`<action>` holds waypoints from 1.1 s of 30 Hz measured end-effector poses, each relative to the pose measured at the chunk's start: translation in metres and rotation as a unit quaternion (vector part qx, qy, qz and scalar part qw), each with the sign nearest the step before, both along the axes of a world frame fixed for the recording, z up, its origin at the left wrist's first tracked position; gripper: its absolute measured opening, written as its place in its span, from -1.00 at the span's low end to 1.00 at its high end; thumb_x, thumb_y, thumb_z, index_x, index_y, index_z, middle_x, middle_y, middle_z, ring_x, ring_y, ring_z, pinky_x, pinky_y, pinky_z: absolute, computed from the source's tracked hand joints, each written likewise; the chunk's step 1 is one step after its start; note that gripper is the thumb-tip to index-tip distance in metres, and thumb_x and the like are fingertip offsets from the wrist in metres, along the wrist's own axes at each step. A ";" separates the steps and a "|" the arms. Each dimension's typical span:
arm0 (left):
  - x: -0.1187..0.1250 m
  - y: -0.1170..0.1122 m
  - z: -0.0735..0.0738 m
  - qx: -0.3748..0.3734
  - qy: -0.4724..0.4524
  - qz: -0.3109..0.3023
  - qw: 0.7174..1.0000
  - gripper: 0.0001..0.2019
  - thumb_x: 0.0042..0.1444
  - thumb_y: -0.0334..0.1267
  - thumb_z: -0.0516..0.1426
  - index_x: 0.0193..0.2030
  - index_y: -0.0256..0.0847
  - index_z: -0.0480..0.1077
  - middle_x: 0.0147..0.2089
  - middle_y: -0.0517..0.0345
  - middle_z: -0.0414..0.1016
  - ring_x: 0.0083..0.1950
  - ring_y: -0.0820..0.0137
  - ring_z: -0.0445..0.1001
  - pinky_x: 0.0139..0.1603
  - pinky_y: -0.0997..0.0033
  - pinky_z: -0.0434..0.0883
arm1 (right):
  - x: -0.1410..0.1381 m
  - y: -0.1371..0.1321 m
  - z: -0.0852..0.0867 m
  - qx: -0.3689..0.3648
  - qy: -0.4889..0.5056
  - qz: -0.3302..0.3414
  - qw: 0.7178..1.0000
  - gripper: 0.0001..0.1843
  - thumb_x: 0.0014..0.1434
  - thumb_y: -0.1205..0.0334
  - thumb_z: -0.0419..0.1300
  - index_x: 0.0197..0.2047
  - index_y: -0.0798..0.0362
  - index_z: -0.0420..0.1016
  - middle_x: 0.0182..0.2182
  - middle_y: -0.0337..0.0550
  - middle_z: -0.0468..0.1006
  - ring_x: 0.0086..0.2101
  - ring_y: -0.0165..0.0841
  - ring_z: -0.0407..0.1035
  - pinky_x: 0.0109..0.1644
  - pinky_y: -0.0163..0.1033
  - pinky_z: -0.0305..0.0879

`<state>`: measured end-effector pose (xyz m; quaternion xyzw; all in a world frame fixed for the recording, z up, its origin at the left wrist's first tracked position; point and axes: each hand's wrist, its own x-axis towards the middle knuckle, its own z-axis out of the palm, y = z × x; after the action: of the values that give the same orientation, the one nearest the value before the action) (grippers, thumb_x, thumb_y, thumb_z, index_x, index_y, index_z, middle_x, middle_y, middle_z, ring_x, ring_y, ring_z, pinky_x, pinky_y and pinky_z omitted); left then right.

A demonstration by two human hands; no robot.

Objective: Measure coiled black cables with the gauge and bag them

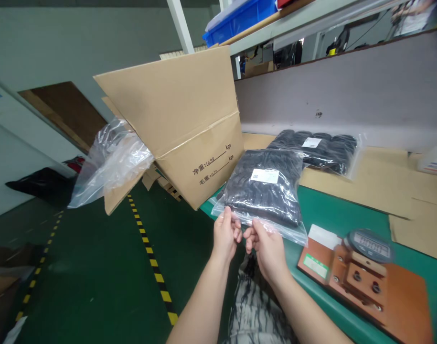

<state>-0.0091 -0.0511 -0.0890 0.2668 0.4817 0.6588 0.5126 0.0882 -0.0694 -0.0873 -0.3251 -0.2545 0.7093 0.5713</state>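
Observation:
A clear plastic bag (264, 193) full of black rubber rings, with a white label, lies at the near edge of the green bench. My left hand (226, 234) and my right hand (264, 244) both pinch the bag's near open edge, fingers closed on the plastic, thumbs close together. A second filled bag (320, 149) of the same kind lies farther back on brown cardboard.
An open cardboard box (189, 124) with a clear liner (111, 160) stands at the bench's left end. A brown fixture with a gauge (365, 274) sits to the right. Cardboard sheets (383, 188) cover the bench's back. A grey partition (347, 91) rises behind. Green floor with hazard tape (150, 253) lies left.

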 end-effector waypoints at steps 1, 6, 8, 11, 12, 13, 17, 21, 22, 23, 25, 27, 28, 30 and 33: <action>0.000 0.000 0.000 -0.001 0.002 -0.007 1.000 -0.52 0.04 0.19 0.21 -0.49 -0.23 0.27 -0.64 0.34 0.32 -0.78 0.67 0.09 -0.80 0.65 0.07 | 0.000 0.000 0.000 0.000 0.002 0.001 1.000 -0.52 0.04 -0.11 0.33 -0.61 0.15 0.48 -0.66 -0.16 0.46 -0.70 -0.49 0.21 -0.67 -0.41 0.17; -0.003 -0.004 0.006 -0.028 0.026 -0.112 0.993 -0.53 0.04 0.14 0.22 -0.53 -0.27 0.34 -0.69 0.27 0.32 -0.76 0.56 0.24 -0.76 0.58 0.17 | 0.000 0.001 0.003 0.004 0.008 0.010 1.000 -0.51 0.06 -0.11 0.31 -0.63 0.13 0.46 -0.68 -0.15 0.45 -0.65 -0.41 0.30 -0.65 -0.37 0.23; -0.004 -0.004 0.007 -0.036 0.042 -0.140 0.989 -0.57 0.02 0.06 0.28 -0.57 -0.28 0.35 -0.74 0.30 0.26 -0.77 0.56 0.23 -0.75 0.59 0.15 | 0.000 0.001 0.005 0.004 0.009 0.010 1.000 -0.52 0.05 -0.12 0.31 -0.63 0.12 0.46 -0.68 -0.14 0.45 -0.63 -0.37 0.34 -0.65 -0.35 0.24; -0.004 -0.003 0.008 -0.040 0.057 -0.147 0.987 -0.56 0.01 0.02 0.29 -0.62 -0.27 0.31 -0.79 0.34 0.18 -0.78 0.59 0.18 -0.76 0.62 0.08 | 0.000 0.000 0.007 0.009 0.009 0.008 1.000 -0.53 0.04 -0.11 0.32 -0.63 0.12 0.46 -0.66 -0.13 0.47 -0.62 -0.37 0.36 -0.65 -0.36 0.22; -0.004 -0.002 0.008 -0.039 0.058 -0.143 0.987 -0.56 0.02 0.02 0.28 -0.62 -0.27 0.29 -0.79 0.36 0.16 -0.78 0.61 0.16 -0.76 0.62 0.06 | 0.000 0.000 0.007 0.010 0.009 0.006 1.000 -0.53 0.04 -0.10 0.32 -0.64 0.12 0.46 -0.67 -0.13 0.47 -0.63 -0.38 0.35 -0.65 -0.37 0.21; -0.003 -0.002 0.008 -0.038 0.057 -0.137 0.988 -0.57 0.01 0.01 0.28 -0.61 -0.26 0.29 -0.77 0.37 0.16 -0.77 0.62 0.13 -0.76 0.63 0.05 | 0.000 0.000 0.007 0.011 0.009 0.001 1.000 -0.54 0.04 -0.08 0.32 -0.64 0.12 0.46 -0.68 -0.14 0.46 -0.64 -0.40 0.33 -0.66 -0.38 0.19; -0.002 -0.002 0.010 -0.034 0.050 -0.120 0.991 -0.63 0.00 0.02 0.28 -0.50 -0.26 0.34 -0.66 0.37 0.24 -0.74 0.65 0.09 -0.77 0.64 0.04 | -0.001 -0.002 0.006 0.009 0.005 -0.030 0.999 -0.55 0.07 -0.04 0.32 -0.64 0.12 0.46 -0.79 -0.26 0.34 -0.72 -0.47 0.21 -0.68 -0.40 0.10; -0.003 -0.003 0.011 -0.031 0.063 -0.136 0.988 -0.61 0.02 0.04 0.27 -0.51 -0.25 0.33 -0.64 0.34 0.26 -0.72 0.64 0.12 -0.75 0.63 0.08 | -0.003 -0.003 0.003 0.000 0.010 -0.057 0.998 -0.57 0.07 0.00 0.32 -0.65 0.12 0.44 -0.79 -0.29 0.33 -0.72 -0.48 0.20 -0.66 -0.41 0.09; -0.003 -0.003 0.011 -0.033 0.070 -0.145 0.986 -0.60 0.03 0.05 0.26 -0.53 -0.26 0.33 -0.65 0.34 0.25 -0.72 0.63 0.14 -0.74 0.62 0.10 | -0.003 -0.002 0.003 -0.001 0.012 -0.059 0.998 -0.57 0.07 0.01 0.32 -0.66 0.11 0.44 -0.79 -0.28 0.33 -0.71 -0.47 0.21 -0.66 -0.40 0.10; -0.003 -0.003 0.011 -0.036 0.079 -0.156 0.984 -0.59 0.03 0.04 0.27 -0.55 -0.26 0.33 -0.68 0.33 0.24 -0.72 0.62 0.15 -0.73 0.61 0.11 | -0.003 -0.002 0.003 -0.003 0.015 -0.060 0.998 -0.57 0.07 0.02 0.32 -0.67 0.11 0.43 -0.79 -0.27 0.33 -0.71 -0.46 0.23 -0.65 -0.39 0.11; -0.003 -0.002 0.012 -0.045 0.096 -0.176 0.979 -0.58 0.01 0.03 0.29 -0.59 -0.28 0.33 -0.73 0.32 0.21 -0.74 0.60 0.18 -0.72 0.59 0.11 | -0.003 -0.002 0.003 -0.006 0.017 -0.062 0.998 -0.57 0.06 0.03 0.32 -0.68 0.11 0.42 -0.80 -0.27 0.32 -0.70 -0.44 0.25 -0.65 -0.38 0.11; -0.003 -0.002 0.013 -0.052 0.108 -0.186 0.975 -0.56 -0.01 0.01 0.30 -0.63 -0.27 0.30 -0.75 0.32 0.19 -0.75 0.58 0.21 -0.73 0.58 0.09 | -0.003 -0.002 0.003 -0.009 0.018 -0.066 0.998 -0.57 0.06 0.02 0.32 -0.68 0.11 0.42 -0.80 -0.27 0.32 -0.71 -0.44 0.24 -0.66 -0.39 0.10; -0.003 -0.001 0.013 -0.054 0.113 -0.188 0.974 -0.56 -0.01 0.01 0.31 -0.64 -0.26 0.28 -0.75 0.32 0.18 -0.75 0.58 0.21 -0.73 0.58 0.07 | -0.003 -0.002 0.003 -0.011 0.017 -0.069 0.997 -0.57 0.05 0.02 0.33 -0.68 0.11 0.43 -0.80 -0.28 0.31 -0.71 -0.45 0.24 -0.66 -0.39 0.10; -0.004 0.000 0.014 -0.058 0.121 -0.188 0.973 -0.55 -0.01 0.01 0.30 -0.64 -0.25 0.26 -0.75 0.34 0.16 -0.76 0.59 0.20 -0.73 0.58 0.05 | -0.003 -0.003 0.003 -0.014 0.017 -0.074 0.997 -0.57 0.04 0.02 0.34 -0.67 0.12 0.43 -0.80 -0.28 0.32 -0.73 -0.46 0.22 -0.66 -0.39 0.11; -0.005 0.001 0.014 -0.064 0.127 -0.191 0.971 -0.55 -0.02 0.02 0.30 -0.63 -0.25 0.26 -0.75 0.36 0.14 -0.76 0.60 0.17 -0.73 0.59 0.05 | -0.004 -0.002 0.002 -0.017 0.017 -0.082 0.996 -0.58 0.03 0.01 0.35 -0.66 0.12 0.43 -0.79 -0.29 0.33 -0.74 -0.49 0.18 -0.67 -0.39 0.11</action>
<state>-0.0146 -0.0496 -0.0752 0.4020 0.5244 0.4773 0.5792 0.0845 -0.0718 -0.0855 -0.3423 -0.2057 0.6697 0.6262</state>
